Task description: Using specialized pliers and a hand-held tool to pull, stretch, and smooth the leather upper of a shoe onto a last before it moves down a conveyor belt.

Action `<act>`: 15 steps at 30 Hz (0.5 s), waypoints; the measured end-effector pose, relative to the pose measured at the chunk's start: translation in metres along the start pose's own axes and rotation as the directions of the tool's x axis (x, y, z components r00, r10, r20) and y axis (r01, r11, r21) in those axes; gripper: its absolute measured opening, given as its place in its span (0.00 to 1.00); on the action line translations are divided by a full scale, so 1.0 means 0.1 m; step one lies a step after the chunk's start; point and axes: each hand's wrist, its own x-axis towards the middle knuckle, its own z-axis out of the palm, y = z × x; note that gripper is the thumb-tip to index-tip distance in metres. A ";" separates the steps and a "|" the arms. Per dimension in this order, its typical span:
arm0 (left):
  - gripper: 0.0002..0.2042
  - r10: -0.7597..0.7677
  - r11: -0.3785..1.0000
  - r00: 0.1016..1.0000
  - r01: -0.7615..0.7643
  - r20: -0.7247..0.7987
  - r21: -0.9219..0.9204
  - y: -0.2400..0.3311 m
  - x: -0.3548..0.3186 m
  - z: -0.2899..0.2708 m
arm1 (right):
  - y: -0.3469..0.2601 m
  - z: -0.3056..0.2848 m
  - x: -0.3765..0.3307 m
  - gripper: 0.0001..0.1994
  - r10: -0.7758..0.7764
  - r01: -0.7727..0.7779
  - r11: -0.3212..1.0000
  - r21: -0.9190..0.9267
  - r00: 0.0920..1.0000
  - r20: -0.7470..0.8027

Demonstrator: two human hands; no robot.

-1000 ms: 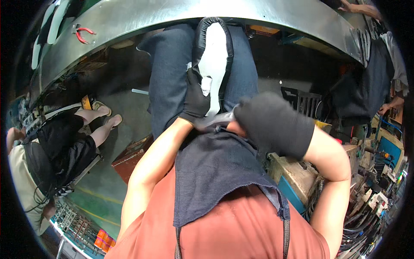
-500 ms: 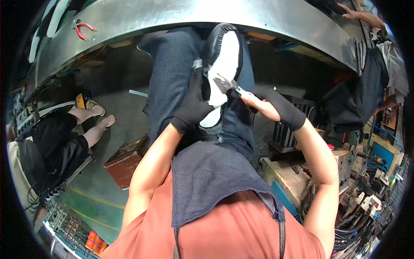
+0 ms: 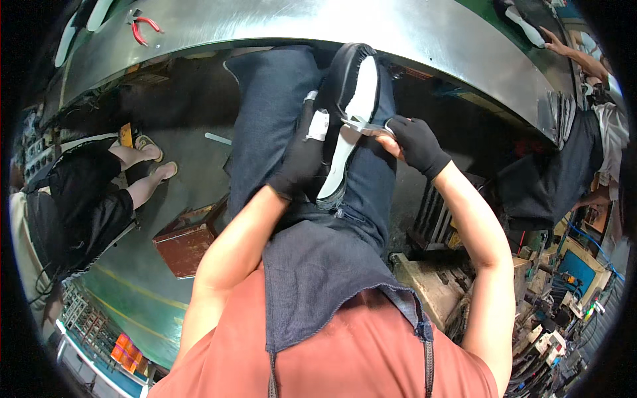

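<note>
A black shoe upper [image 3: 338, 83] with a white underside [image 3: 365, 89] rests sole-up across my thighs, its toe toward the workbench. My left hand [image 3: 298, 156], in a black glove with white wrapping at the fingers, grips the shoe along its left side; some of its fingertips are hidden. From the right, my right hand [image 3: 413, 147], also black-gloved with bare fingertips, holds a pair of silver scissors [image 3: 361, 125]. Their blades are spread and lie over the edge of the white underside around the shoe's middle.
Red-handled pliers [image 3: 142, 30] lie on the metal workbench [image 3: 265, 20] ahead. A brown box [image 3: 182, 249] stands on the floor at left, near a seated person [image 3: 86, 199]. Another person's hand [image 3: 556, 43] is by a shoe at far right. Machinery [image 3: 551, 331] fills the lower right.
The shoe has rolled, showing more black upper and less white underside. My right hand has turned, swinging the scissors flatter across the shoe's middle. The view has shifted slightly.
</note>
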 end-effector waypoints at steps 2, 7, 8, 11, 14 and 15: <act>0.34 0.342 0.788 0.937 -0.245 -0.070 0.564 -0.05 -0.01 0.12 | -0.03 0.03 0.01 0.18 0.014 -0.014 1.000 0.026 1.000 -0.008; 0.30 0.505 0.352 0.862 -0.253 0.045 0.901 0.05 0.01 0.21 | -0.21 -0.26 -0.07 0.20 0.095 -0.100 0.987 0.125 0.994 0.045; 0.33 0.535 0.280 0.840 -0.275 0.088 0.920 0.00 0.03 0.21 | -0.28 -0.45 -0.10 0.20 0.193 -0.220 0.965 0.146 0.965 0.175; 0.37 0.349 0.437 0.937 -0.135 -0.029 0.889 0.10 0.00 0.22 | -0.53 -0.87 -0.06 0.22 0.306 -0.367 0.924 0.105 0.877 0.369; 0.38 0.247 0.654 0.969 -0.178 0.015 0.735 0.10 0.03 0.04 | -1.03 -1.03 0.03 0.24 0.235 -0.245 0.969 -0.016 0.903 0.359; 0.35 -0.024 0.863 0.991 -0.045 0.129 0.503 0.37 0.03 0.06 | -1.25 -1.00 0.07 0.24 0.121 -0.097 0.991 -0.092 0.945 0.303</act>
